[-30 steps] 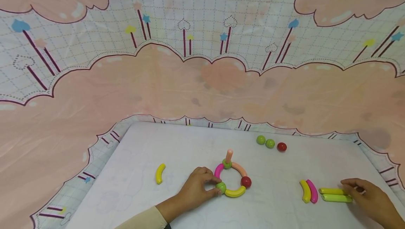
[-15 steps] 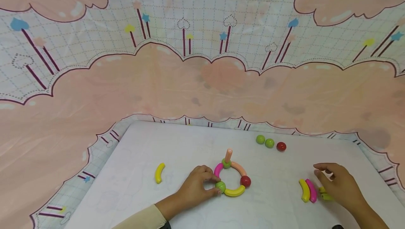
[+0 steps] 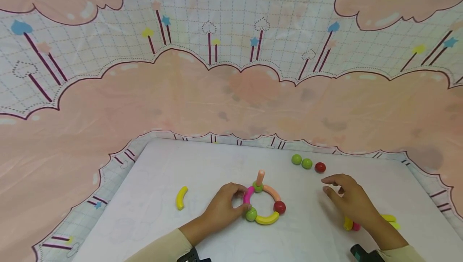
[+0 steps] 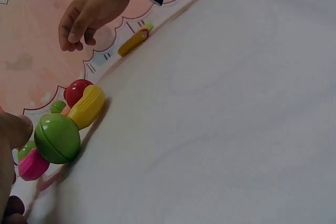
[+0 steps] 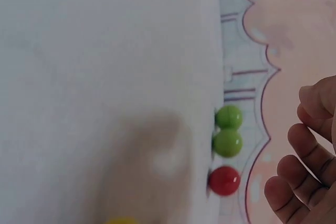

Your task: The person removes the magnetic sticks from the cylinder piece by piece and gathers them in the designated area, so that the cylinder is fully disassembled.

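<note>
In the head view, a ring of curved toy pieces and balls lies on the white table (image 3: 217, 159). My left hand (image 3: 226, 202) is at its left side, thumb and fingers about the magenta curved piece (image 3: 248, 195). Just below the thumb is a green ball (image 3: 251, 214). A yellow curved piece (image 3: 267, 218), a red ball (image 3: 279, 207), a peach curved piece (image 3: 272, 192) and another green ball (image 3: 258, 187) complete the ring. From that last ball a peach straight stick (image 3: 261, 177) points away. My right hand (image 3: 349, 199) hovers right of the ring, fingers loosely bent, holding nothing.
Two green balls (image 3: 302, 161) and a red ball (image 3: 320, 167) sit near the table's back edge. A yellow curved piece (image 3: 182, 197) lies at left. Under my right arm, straight sticks (image 3: 390, 218) and a yellow curved piece (image 3: 348, 224) are partly hidden.
My right hand has moved left, away from the straight sticks, passing over the loose curved pieces. My left hand has shifted from the green ball up to the magenta piece.
</note>
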### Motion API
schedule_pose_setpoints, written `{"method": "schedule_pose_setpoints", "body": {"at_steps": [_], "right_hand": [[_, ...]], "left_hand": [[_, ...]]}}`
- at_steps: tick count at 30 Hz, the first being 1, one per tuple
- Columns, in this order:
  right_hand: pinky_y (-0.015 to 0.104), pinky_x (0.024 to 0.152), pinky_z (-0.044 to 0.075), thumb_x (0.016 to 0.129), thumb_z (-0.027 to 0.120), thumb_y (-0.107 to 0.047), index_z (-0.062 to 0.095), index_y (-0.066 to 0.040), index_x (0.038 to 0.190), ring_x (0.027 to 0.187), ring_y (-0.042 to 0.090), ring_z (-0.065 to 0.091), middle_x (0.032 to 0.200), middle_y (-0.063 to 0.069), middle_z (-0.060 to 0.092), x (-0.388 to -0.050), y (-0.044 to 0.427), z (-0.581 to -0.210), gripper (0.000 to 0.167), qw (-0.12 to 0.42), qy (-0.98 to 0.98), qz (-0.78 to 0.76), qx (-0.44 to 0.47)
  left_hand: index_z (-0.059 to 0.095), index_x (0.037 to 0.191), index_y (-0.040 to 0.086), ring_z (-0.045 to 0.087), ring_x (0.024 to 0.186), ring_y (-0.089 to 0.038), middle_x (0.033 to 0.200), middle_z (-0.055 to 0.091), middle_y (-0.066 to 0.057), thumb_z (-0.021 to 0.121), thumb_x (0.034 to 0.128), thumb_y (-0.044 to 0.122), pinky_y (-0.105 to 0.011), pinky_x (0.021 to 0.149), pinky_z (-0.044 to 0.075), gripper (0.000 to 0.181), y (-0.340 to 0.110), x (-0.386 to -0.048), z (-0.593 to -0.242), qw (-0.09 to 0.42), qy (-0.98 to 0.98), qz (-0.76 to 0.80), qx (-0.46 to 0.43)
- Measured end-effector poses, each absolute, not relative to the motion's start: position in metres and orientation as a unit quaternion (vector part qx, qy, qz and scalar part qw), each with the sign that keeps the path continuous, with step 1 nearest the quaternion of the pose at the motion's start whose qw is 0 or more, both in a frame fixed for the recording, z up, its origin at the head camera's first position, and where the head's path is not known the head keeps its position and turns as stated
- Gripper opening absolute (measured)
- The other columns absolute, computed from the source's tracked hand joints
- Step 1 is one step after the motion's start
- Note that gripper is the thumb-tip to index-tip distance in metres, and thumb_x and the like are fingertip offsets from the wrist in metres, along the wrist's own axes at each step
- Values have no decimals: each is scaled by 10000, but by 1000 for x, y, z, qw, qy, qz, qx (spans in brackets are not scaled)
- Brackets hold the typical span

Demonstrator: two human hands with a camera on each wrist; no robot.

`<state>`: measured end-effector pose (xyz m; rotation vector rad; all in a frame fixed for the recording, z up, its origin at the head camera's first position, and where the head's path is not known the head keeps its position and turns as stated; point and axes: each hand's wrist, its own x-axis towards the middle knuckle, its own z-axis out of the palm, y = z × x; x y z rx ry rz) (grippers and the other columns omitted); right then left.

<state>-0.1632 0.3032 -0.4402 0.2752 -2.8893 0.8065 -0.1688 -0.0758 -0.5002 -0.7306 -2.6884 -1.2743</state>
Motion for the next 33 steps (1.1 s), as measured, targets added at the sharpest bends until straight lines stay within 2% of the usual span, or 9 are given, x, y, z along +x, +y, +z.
{"method": "schedule_pose_setpoints", "body": {"at_steps": [5,14,22,30,33], "right_hand": [[350,778,558,924,765,-109,730,-74,1169,990,249,602,1149,68,672,-170,283,-437,250,80,-950,272,135],[398,785,555,934,765,-137,709,-78,1190,960,199,598,1118,44,683,-178,241,-431,269,57,-943,282,169],[375,794,566,942,764,-199,681,-96,1251,994,226,621,1112,23,684,-186,205,-427,336,47,-930,304,199],[405,815,577,935,775,-245,652,-83,1307,1000,257,640,1177,64,691,-192,182,-421,423,42,-921,313,228],[380,804,576,934,777,-249,643,-100,1325,979,246,646,1206,58,687,-194,177,-421,439,49,-920,302,243]], "left_hand": [[644,1253,105,564,1081,-134,1119,651,43,824,880,270,-369,962,493,447,-70,-179,-498,31,-885,-407,-222],[642,1307,83,568,1180,-199,1225,668,8,808,894,319,-434,1036,468,504,-60,-193,-495,15,-893,-400,-207],[656,1307,98,574,1119,-167,1249,671,26,812,894,319,-375,973,502,494,-49,-201,-494,-1,-902,-384,-199],[699,1262,129,538,1004,-127,1157,691,71,818,885,343,-318,859,493,450,-44,-207,-496,10,-907,-367,-208],[719,1244,134,528,978,-123,1117,699,86,822,880,335,-302,825,480,428,-43,-209,-497,13,-907,-365,-211]]}}
